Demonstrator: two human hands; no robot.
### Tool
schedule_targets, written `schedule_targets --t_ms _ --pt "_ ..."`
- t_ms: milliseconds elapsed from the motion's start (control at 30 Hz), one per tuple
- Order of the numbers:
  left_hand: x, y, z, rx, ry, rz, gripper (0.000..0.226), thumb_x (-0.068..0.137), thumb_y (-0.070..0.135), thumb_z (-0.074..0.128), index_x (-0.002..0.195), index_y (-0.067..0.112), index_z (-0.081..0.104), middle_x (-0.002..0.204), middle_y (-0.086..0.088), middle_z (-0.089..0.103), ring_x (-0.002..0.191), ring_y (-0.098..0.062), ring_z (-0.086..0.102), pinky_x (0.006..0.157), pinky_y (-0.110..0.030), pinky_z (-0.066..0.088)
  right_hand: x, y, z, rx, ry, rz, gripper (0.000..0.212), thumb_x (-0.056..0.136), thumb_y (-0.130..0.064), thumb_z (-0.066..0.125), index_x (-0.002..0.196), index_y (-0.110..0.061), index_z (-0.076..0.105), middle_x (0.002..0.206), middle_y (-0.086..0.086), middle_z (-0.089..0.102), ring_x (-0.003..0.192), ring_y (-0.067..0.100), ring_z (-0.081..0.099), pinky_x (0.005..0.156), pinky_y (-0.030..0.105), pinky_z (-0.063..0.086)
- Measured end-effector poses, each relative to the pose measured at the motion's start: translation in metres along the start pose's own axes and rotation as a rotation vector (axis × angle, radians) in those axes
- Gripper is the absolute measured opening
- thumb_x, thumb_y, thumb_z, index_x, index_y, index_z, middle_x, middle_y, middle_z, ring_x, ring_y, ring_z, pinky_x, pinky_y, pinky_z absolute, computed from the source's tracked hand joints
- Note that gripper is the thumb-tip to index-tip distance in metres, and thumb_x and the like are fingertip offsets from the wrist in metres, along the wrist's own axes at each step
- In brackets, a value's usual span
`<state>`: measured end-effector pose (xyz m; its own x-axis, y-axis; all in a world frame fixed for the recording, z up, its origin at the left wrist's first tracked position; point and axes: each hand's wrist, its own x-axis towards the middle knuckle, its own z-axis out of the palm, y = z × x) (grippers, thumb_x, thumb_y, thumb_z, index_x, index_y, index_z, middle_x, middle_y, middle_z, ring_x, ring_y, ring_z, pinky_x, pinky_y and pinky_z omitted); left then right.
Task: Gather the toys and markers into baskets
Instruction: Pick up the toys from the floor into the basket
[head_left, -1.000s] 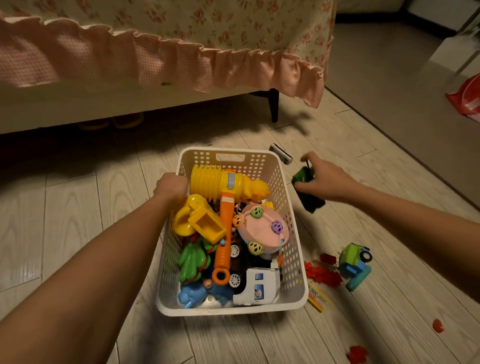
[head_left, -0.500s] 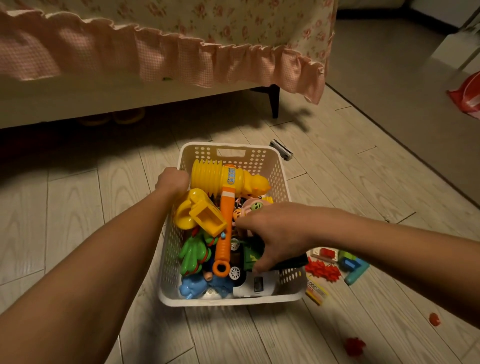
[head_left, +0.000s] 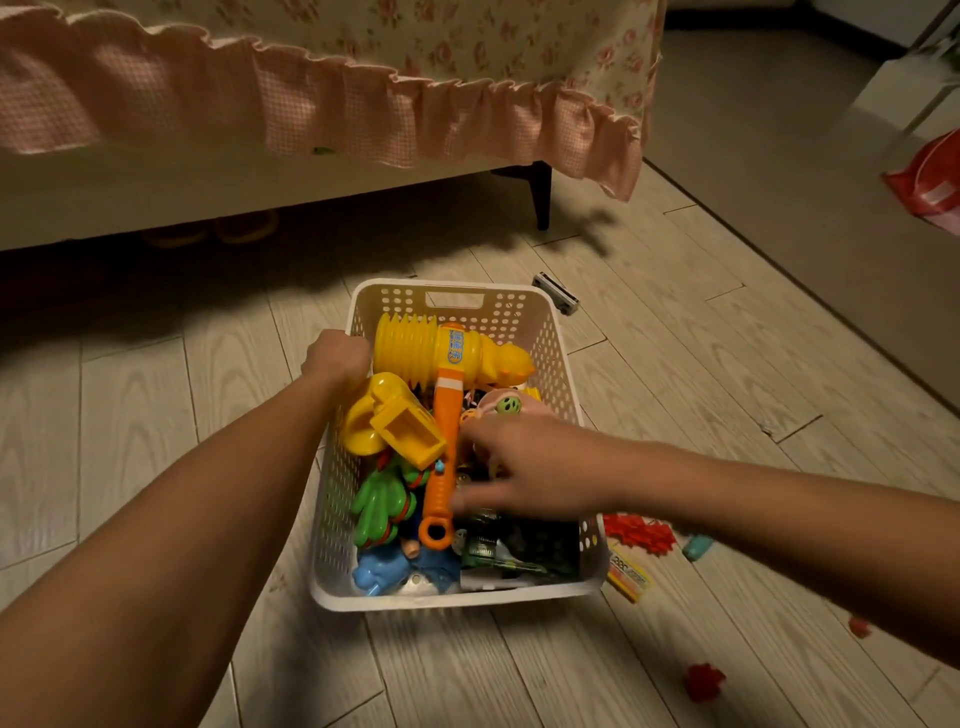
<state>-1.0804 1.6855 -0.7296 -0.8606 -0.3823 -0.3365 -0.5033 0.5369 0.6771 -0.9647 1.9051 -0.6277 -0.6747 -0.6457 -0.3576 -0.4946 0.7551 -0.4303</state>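
Left hand (head_left: 337, 358) grips the left rim of a heaped white basket (head_left: 457, 603); right hand (head_left: 524, 467) hovers inside, fingers loose and empty, above a dark green toy (head_left: 535, 545) at its near right corner. Brushing the yellow hammer (head_left: 415, 348) could spill it

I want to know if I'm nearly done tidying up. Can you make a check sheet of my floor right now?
Surface: wood floor, with toys lying on its right side.
Job's things: white basket piled with toys; yellow hammer on top, dark green toy at the near end.
Clutter: small grey toy, red pieces, yellow packet and teal toy lie outside the basket.
Hands: left hand grips the basket's rim; right hand is open over the toys, holding nothing.
Cables: nothing seen.
Surroundings: bed with a pink frill; red bag far right.
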Motion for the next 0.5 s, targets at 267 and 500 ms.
schedule_targets --t_ms 267,500 --pt "0.004 -0.003 0.002 0.058 -0.013 0.032 0.025 0.092 0.016 0.043 0.103 -0.003 0.057 0.092 -0.018 0.056 0.080 -0.030 0.053 0.061 -0.032 0.042 0.001 0.099 -0.032 -0.053 0.387 0.467 0.018 0.094 -0.026 0.047 0.095 -0.015 0.062 0.095 0.006 0.067 0.085 0.026 0.061 0.072 0.038 0.051" --pt "0.010 -0.003 0.001 0.072 -0.032 -0.001 0.034 0.092 0.014 0.043 0.113 -0.008 0.058 0.107 -0.026 0.061 0.097 -0.041 0.060 0.072 -0.041 0.049 -0.032 0.146 0.047 -0.248 -0.141 0.545 0.046 0.087 -0.045 0.058 0.127 -0.025 0.045 0.122 0.003 0.051 0.099 0.022 0.055 0.078 0.037 0.051"
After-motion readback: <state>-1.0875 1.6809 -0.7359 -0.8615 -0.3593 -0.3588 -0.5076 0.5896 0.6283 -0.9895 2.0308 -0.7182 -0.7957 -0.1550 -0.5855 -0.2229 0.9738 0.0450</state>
